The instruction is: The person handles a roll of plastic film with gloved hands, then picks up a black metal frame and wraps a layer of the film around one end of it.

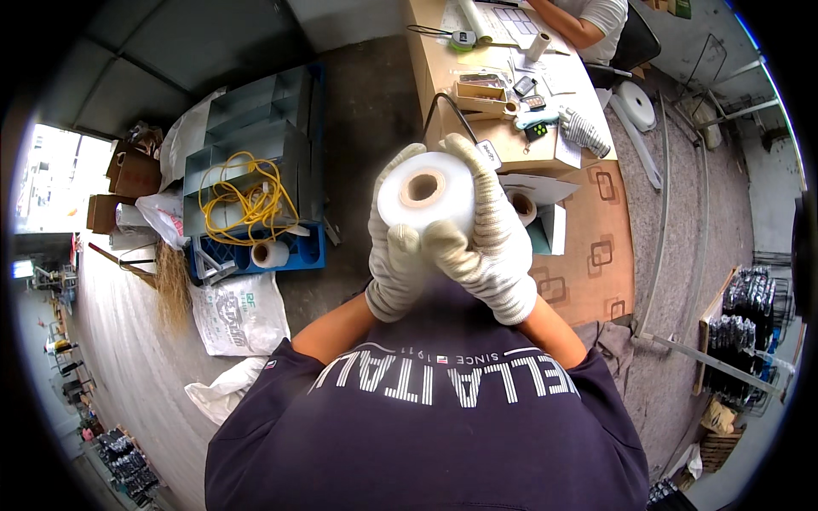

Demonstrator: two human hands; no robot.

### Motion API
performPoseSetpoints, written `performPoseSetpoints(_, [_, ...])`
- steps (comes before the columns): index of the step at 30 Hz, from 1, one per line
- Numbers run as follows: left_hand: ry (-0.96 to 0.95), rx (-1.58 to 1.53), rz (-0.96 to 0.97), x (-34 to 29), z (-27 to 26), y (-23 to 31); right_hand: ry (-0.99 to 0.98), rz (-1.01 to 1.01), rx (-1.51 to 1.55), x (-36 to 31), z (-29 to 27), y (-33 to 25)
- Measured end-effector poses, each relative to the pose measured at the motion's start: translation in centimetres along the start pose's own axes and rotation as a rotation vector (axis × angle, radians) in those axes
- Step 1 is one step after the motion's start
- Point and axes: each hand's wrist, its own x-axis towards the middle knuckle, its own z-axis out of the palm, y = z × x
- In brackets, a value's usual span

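Note:
Between my two hands, in front of my chest, I hold a roll of white, translucent plastic film (392, 196) with a brown cardboard core facing up. My left hand (394, 264), in a pale knitted glove, wraps the roll's left side. My right hand (494, 247), in a matching glove, is curved round its right side, with the thumb near the roll's front edge. Just beyond my right hand stands an open box (554, 230) with another roll's cardboard core (521, 205) showing in it.
A desk (434, 64) ahead carries a tape measure (463, 39), papers, a small cardboard box (479, 96) and a striped glove (584, 132); a person (588, 21) sits behind it. To the left, a grey metal shelf unit (290, 149) bears a coiled yellow cable (247, 200). A white sack (239, 313) lies below.

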Motion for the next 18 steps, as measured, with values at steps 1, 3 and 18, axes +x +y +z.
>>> performPoseSetpoints(1, [0.024,0.023,-0.004,0.0,0.0,-0.1,0.004,0.004,-0.025,0.0,0.1,-0.1])
performPoseSetpoints(3, [0.043,0.083,-0.083,0.1,0.1,0.5,0.028,-0.005,-0.101,0.0,0.3,0.0])
performPoseSetpoints(18, [0.104,-0.288,-0.579,2.1,-1.9,0.4,-0.037,0.26,0.796,-1.8,-1.1,3.6])
